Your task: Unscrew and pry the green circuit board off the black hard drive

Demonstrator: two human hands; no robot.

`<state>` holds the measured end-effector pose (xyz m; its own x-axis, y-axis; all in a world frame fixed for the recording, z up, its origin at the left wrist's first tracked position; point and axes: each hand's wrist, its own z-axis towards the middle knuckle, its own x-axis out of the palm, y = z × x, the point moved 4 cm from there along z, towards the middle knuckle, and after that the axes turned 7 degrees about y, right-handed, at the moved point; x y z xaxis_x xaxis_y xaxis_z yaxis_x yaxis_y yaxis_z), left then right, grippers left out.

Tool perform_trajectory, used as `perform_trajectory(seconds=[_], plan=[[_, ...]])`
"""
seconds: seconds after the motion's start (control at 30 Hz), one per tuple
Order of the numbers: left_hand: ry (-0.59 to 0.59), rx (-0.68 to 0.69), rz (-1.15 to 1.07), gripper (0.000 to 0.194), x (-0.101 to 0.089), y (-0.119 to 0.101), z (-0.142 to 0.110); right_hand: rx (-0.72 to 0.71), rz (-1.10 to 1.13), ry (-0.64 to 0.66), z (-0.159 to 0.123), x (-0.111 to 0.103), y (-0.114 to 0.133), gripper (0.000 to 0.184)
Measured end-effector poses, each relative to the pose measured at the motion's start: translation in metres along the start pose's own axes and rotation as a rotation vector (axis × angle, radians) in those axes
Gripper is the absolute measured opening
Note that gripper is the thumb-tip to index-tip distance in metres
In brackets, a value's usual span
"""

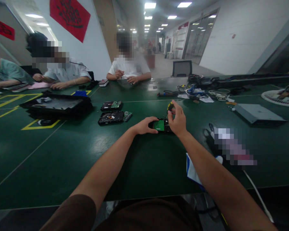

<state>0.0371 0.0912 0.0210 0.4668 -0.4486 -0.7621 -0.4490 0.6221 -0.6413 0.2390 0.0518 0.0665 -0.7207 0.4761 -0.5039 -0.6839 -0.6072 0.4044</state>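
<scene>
Hard drive (162, 125) on the green table (139, 163), its circuit board (159, 125) facing up.
My left hand (145, 126) clasps one end; my right hand (178, 121) pinches a yellow-and-black screwdriver (170, 106). Should it tilt, its tip could skid and gouge the board.

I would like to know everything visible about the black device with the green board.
The device is flat, dark and oblong, perhaps metal-cased, with its green circuit board facing up. It lies on the table. The left hand grips its left end; the right hand holds a yellow-and-black screwdriver above its right end. Tip contact is unclear.
</scene>
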Motion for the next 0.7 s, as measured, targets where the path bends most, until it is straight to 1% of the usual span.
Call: perform_trajectory(seconds=[0.17, 0.33, 0.6, 0.7], plan=[[0.005, -0.008, 0.002, 0.082, -0.0011, -0.0031, -0.0012, -0.006, 0.002, 0.011, -0.0005, 0.0011, -0.0005, 0.055], [-0.002, 0.003, -0.003, 0.082, -0.0016, -0.0051, -0.0021, -0.017, 0.021, 0.052, -0.0002, 0.0043, -0.0032, 0.057], [-0.003, -0.006, -0.006, 0.082, -0.0017, -0.0062, -0.0021, -0.034, 0.015, 0.038, 0.0014, 0.0029, -0.0023, 0.055], [0.001, -0.012, -0.005, 0.082, -0.0011, -0.0057, -0.0022, -0.019, -0.008, 0.036, 0.002, 0.0001, 0.0002, 0.055]])
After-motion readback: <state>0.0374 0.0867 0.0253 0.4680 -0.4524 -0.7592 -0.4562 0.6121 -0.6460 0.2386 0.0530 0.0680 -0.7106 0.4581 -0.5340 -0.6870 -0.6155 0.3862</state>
